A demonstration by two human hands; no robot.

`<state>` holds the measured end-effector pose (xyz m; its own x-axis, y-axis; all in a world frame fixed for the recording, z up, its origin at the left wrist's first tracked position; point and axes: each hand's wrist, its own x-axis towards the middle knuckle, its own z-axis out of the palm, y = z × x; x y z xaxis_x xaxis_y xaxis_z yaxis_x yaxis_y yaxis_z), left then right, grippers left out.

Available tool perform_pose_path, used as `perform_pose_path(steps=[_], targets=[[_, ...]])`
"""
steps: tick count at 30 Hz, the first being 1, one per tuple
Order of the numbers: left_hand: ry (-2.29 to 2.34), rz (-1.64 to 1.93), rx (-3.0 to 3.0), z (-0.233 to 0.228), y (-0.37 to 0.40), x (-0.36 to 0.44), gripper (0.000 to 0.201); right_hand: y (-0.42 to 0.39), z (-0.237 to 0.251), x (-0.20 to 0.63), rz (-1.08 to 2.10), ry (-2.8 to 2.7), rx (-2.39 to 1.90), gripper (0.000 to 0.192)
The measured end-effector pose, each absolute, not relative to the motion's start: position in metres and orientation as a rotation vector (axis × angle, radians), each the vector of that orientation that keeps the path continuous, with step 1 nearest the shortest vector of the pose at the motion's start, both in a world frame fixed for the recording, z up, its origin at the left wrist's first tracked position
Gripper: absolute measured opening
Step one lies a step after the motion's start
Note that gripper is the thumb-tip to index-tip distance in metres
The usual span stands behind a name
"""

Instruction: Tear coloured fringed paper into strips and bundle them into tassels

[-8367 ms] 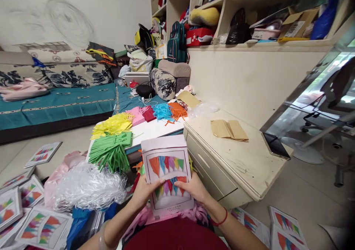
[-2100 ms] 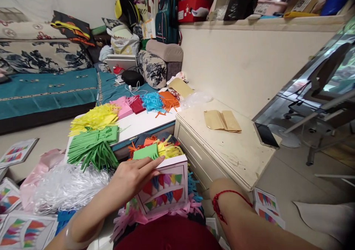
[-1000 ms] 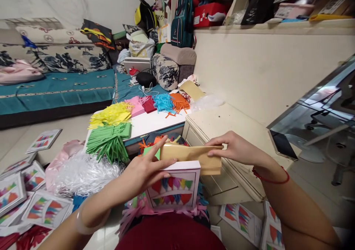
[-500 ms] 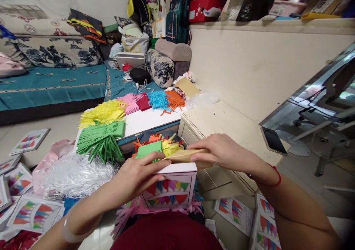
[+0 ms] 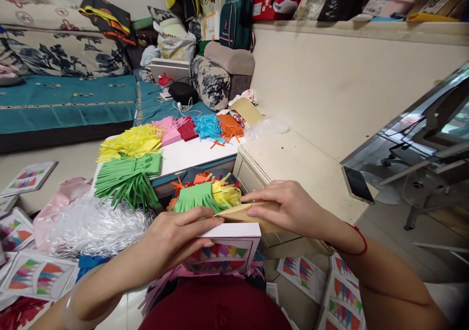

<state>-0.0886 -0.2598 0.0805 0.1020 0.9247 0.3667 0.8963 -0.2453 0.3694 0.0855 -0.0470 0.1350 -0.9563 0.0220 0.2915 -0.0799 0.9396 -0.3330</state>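
Observation:
My left hand (image 5: 186, 232) is closed over the top left of a white box (image 5: 234, 230) printed with colourful tassel garlands, which stands upright against my lap. With thumb and fingers my right hand (image 5: 286, 205) pinches a tan piece of paper or card (image 5: 244, 214), held just behind the box's top edge; whether it is folded or a pouch I cannot tell. The fingertips of my left hand touch its near end. Just beyond lie a green fringed paper bundle (image 5: 194, 195) and a yellow fringed paper bundle (image 5: 225, 193), over orange and red strips.
On the white board ahead lie yellow, green (image 5: 126, 174), pink, dark red, blue and orange fringed paper bundles. A cream cabinet (image 5: 293, 159) stands at right with a phone (image 5: 357, 186) on it. Silver tinsel (image 5: 98, 230) lies left. Several printed boxes (image 5: 38, 276) lie on both sides.
The view has shifted slightly. The tan piece sits a little further from the box top, and more of the green bundle shows. Both hands keep their grips.

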Motion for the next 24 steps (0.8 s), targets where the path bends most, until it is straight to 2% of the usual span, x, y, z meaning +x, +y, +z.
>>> perform_pose_path(steps=[7,24], targets=[[1.87,0.83,2.263,0.08,-0.258,-0.09,0.035,-0.049,0.13,0.079,0.601,-2.69,0.19,0.013],[1.819,0.826,2.193,0.084,-0.254,-0.092,0.032,-0.037,0.121,0.087,0.365,-2.567,0.503,0.017]])
